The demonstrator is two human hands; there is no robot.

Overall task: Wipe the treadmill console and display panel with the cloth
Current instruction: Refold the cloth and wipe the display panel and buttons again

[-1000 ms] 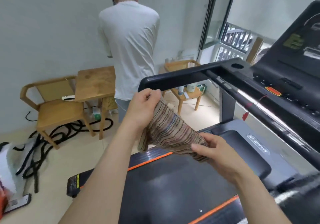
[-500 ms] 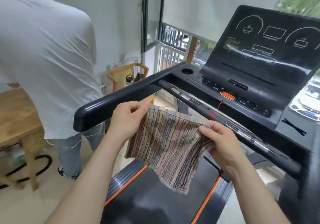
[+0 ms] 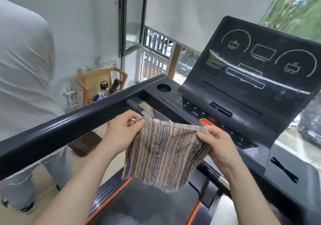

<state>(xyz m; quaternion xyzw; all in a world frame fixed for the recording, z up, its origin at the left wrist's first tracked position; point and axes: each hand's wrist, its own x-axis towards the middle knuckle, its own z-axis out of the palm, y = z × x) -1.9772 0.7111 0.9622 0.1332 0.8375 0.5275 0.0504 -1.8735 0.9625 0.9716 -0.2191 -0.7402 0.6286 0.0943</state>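
Note:
A striped brown cloth [image 3: 163, 153] hangs spread out between my two hands, in front of the treadmill. My left hand [image 3: 121, 131] pinches its upper left corner and my right hand [image 3: 217, 143] pinches its upper right corner. Behind the cloth lies the black console [image 3: 196, 110] with its buttons and an orange-red safety key [image 3: 206, 121]. Above it tilts the black display panel [image 3: 257, 64] with white dial outlines and pale smears. The cloth touches neither the console nor the panel.
A black handrail [image 3: 66, 131] runs across from the left to the console, with a round cup hole [image 3: 163, 87]. A person in a white shirt [image 3: 22, 64] stands close at the left. A wooden chair [image 3: 100, 82] holding bottles stands by the window. The treadmill belt [image 3: 139, 207] lies below.
My view has turned right and closed in on the console. Both hands have raised the cloth and stretched it flatter between them, nearer the console.

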